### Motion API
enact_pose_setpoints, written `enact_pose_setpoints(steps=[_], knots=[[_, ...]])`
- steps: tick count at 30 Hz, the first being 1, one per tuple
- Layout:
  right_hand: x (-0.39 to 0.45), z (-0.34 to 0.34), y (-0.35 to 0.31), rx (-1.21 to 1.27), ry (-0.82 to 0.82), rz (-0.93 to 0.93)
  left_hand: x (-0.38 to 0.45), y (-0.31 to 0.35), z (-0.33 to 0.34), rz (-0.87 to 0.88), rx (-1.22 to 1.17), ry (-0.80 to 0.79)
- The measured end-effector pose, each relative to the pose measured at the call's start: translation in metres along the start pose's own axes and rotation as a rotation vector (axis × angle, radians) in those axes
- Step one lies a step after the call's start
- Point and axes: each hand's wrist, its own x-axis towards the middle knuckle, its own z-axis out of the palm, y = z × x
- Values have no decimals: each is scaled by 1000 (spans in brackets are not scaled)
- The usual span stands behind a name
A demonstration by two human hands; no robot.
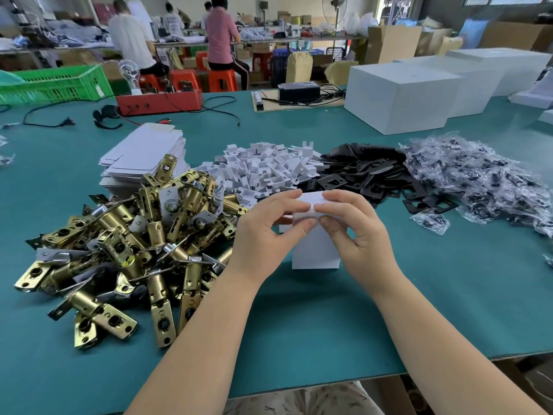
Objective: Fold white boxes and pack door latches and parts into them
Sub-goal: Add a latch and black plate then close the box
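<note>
A small white box (314,250) stands upright on the green table (329,324) in the middle of the view. My left hand (266,232) and my right hand (356,232) both pinch its top flaps from either side, fingertips nearly meeting. To the left lies a heap of brass door latches (128,244). Behind them sits a stack of flat white box blanks (143,154).
Behind the box lie piles of white plastic inserts (266,169), black metal plates (368,172) and bagged screws (478,178). Large white cartons (401,97) stand at the back right. A red device (158,101), cables and a green crate (54,83) sit at the back left. People work at far benches.
</note>
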Motion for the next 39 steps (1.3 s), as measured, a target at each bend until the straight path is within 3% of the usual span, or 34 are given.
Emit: enact_pose_setpoints(steps=[3,7,13,21,24,29,31,35,39], knots=[[1,1,2,0,-20,118,1,-4,-3,-219,-73,-227],[2,-5,11,203,-82,386,3,-9,-4,-268,-69,-263],[6,-11,28,194,-276,557,1,-7,2,-340,-121,-85],[1,-7,24,210,-254,465,7,-11,2,-714,-646,315],[-3,6,22,114,-219,422,6,-11,6,-727,-672,324],[-1,8,28,137,-6,413,6,-12,15,-717,-693,251],[0,6,30,185,50,414,6,-13,15,-684,-619,211],[6,6,29,243,95,461,3,-15,12,-488,-111,60],[14,2,37,208,29,519,4,-17,9,-399,3,-101]])
